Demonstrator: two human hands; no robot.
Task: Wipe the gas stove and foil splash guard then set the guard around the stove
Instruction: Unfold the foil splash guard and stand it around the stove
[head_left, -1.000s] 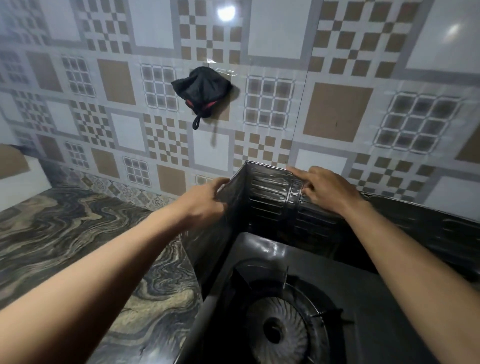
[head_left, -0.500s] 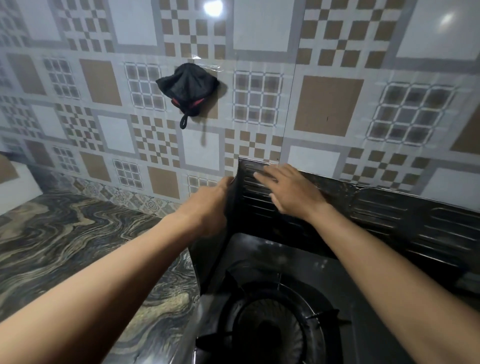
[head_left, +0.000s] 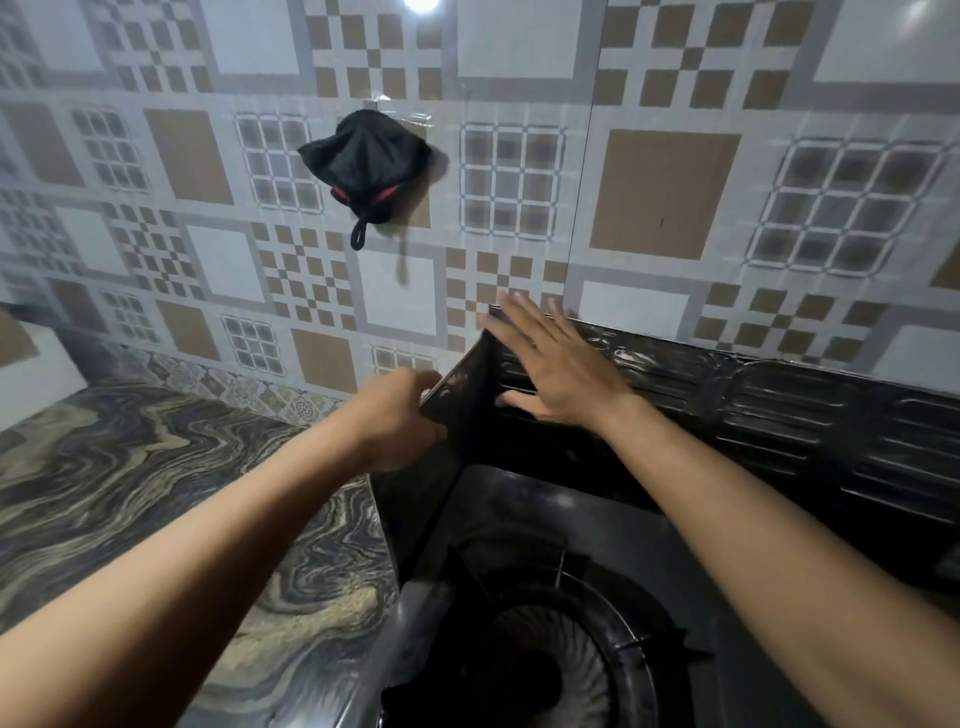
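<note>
Behind stove (head_left: 550, 514), left hand (head_left: 400, 423) gripping guard (head_left: 779, 410) edge

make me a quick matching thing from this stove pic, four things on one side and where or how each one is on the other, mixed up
Things
1. left hand
2. right hand
3. black pouch
4. burner

Place or state
a. hangs on the tiled wall
b. sits in the stove, at the bottom of the view
c. grips the side panel of the splash guard
d. lies open and flat on the guard's back panel

Pairs: 1-c, 2-d, 3-a, 4-b
</note>
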